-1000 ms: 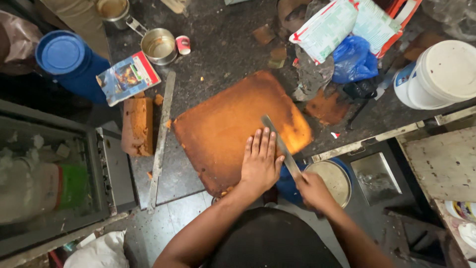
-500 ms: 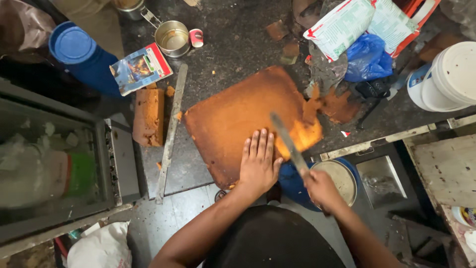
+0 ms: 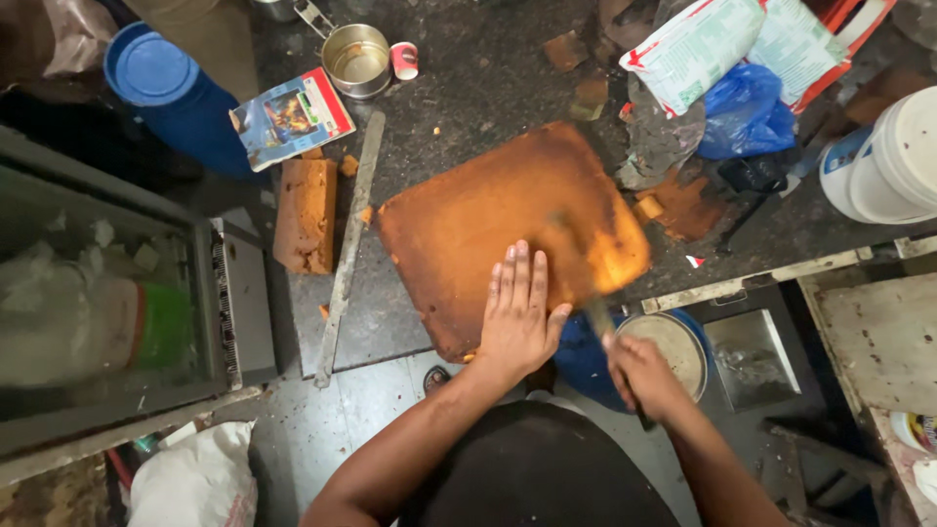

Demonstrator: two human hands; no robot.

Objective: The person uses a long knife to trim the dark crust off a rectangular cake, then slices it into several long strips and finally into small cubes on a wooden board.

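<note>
a large brown slab of cake point(image 3: 498, 224) lies flat in the middle of the dark counter point(image 3: 468, 98). the left hand point(image 3: 518, 314) rests palm down on the slab's near edge, its fingers point(image 3: 515, 278) spread flat and open, gripping nothing. the right hand point(image 3: 639, 371) sits just off the slab's near right corner with its fingers closed around the handle of a knife point(image 3: 586, 283); the blade reaches up over the slab beside the left hand and is blurred, so whether it touches the cake cannot be told.

left of the slab a long metal ruler point(image 3: 349, 249) lies on the counter, and beyond it a narrow cut strip of cake point(image 3: 305, 215). above the slab's far left corner stand a steel cup point(image 3: 357, 60) and a small red and white cup point(image 3: 404, 60), with a printed card point(image 3: 291, 115) and a blue lidded tub point(image 3: 161, 83) further left. right of the slab are a blue plastic bag point(image 3: 747, 109) and a white bucket point(image 3: 888, 156).
</note>
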